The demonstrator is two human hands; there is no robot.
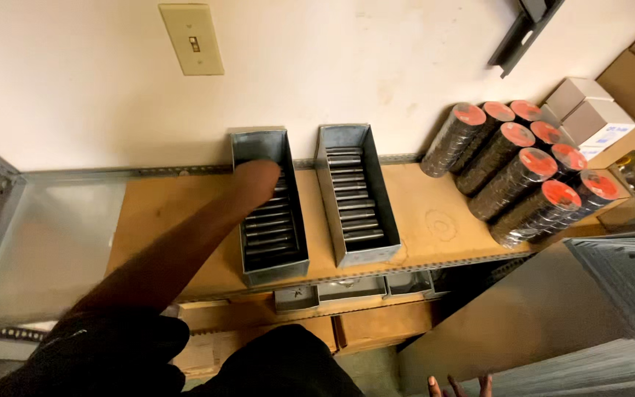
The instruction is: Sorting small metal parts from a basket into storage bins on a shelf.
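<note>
Galvanised steel makes up the two narrow bins on the particle-board shelf (163,213), both set lengthwise against the cream wall. In the head view, the only one, the left hand (255,184) reaches from seven o'clock up over the left bin (267,206), blurred, its tip resting on or just above the dark flat strips (270,231) stacked inside. Whether it is clenched, released or pinching a strip I cannot tell. The right hand (458,385) shows only as fingertips at the bottom edge, at five o'clock, seemingly spread and holding nothing.

The right bin (354,195) stands just beside the left one, at three o'clock from it, filled with the same strips. Rolls of black tape (523,176) with red cores lie stacked at two o'clock, small white boxes (589,110) behind them. A light switch (192,38) sits on the wall at eleven o'clock.

Judging by the tight row, a strip is best taken by its end and drawn straight up so its neighbours stay put.
</note>
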